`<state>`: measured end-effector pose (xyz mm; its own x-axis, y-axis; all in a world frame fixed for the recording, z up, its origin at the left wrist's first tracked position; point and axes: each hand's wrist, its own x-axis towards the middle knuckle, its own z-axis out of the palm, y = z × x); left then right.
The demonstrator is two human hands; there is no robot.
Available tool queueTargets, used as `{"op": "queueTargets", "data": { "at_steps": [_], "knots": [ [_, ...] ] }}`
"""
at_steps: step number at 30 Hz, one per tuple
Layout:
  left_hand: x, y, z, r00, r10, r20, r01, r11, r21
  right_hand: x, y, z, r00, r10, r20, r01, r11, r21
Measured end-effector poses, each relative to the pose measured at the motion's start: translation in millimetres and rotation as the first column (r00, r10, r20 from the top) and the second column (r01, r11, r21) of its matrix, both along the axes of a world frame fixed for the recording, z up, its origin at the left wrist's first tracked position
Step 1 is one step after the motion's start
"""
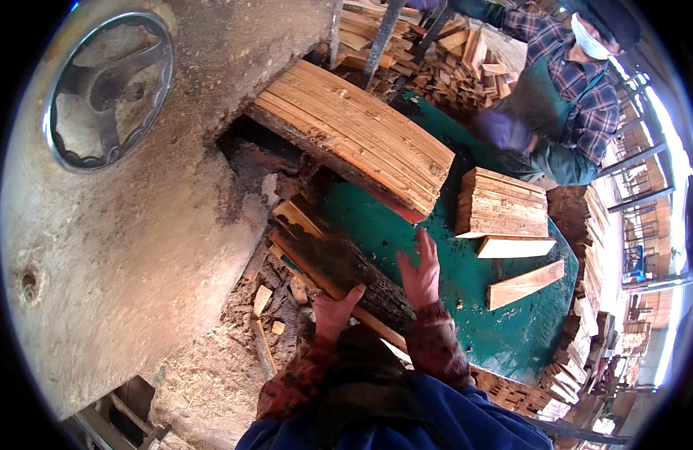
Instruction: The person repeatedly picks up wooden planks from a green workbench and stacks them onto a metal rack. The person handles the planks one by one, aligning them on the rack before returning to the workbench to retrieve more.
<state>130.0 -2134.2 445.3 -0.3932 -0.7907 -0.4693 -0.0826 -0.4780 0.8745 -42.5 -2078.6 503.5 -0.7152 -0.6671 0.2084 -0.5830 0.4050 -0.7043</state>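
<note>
- A long, dark, bark-covered wooden slab (380, 296) is handled in a wood yard, at the near left edge of a rounded green table (515, 341).
- Its pale lower edge is gripped by the bare left hand (333, 313), thumb laid over the top; the fingers beneath are hidden.
- The bare right hand (421, 279) is held open, fingers spread, beside the slab's right-hand part; whether the wood is touched by it cannot be told.
- Part of the work is judged done: a long bundle of pale brown planks (361, 131) is set close together above the table's left side, and a shorter stack of pale planks (502, 208) is seen farther right.
- Some is judged left: one pale board (516, 247) is laid just beside the short stack, another loose pale board (528, 285) is set apart, and the slab is not joined to either group.
- The slab's long axis is slanted from upper left, near the tan machine panel (204, 45), to lower right, toward the wearer's right forearm; it is roughly matched by the long bundle's slant.
- The dark bark face is turned largely upward, the pale edge toward the wearer.
- Across the table, a co-worker in a plaid shirt (594, 124) is seen, one gloved hand (504, 131) blurred.
</note>
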Motion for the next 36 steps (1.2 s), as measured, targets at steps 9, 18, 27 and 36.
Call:
{"op": "queueTargets", "data": {
  "at_steps": [9, 18, 27, 36],
  "knots": [
    [1.0, -3.6, -7.4, 1.0, -0.019, 0.007, 0.019, 0.999, -0.027, -39.8, -6.6, -47.1, 0.902, -0.259, 0.346, 0.283, 0.959, -0.019],
    [4.9, -6.6, 0.6, 1.0, -0.028, -0.005, 0.028, 1.0, -0.004, -33.2, 22.7, -42.4, 0.867, -0.323, 0.379, 0.384, 0.918, -0.097],
    [5.8, -8.9, 4.9, 0.996, -0.054, 0.069, 0.055, 0.998, -0.016, -48.9, 47.5, -26.4, 0.891, -0.385, 0.239, 0.409, 0.91, -0.059],
    [0.6, -6.4, 7.1, 1.0, 0.009, 0.004, -0.009, 0.999, -0.046, -60.4, 65.4, -43.3, 0.757, -0.448, 0.476, 0.534, 0.844, -0.056]
  ]
}}
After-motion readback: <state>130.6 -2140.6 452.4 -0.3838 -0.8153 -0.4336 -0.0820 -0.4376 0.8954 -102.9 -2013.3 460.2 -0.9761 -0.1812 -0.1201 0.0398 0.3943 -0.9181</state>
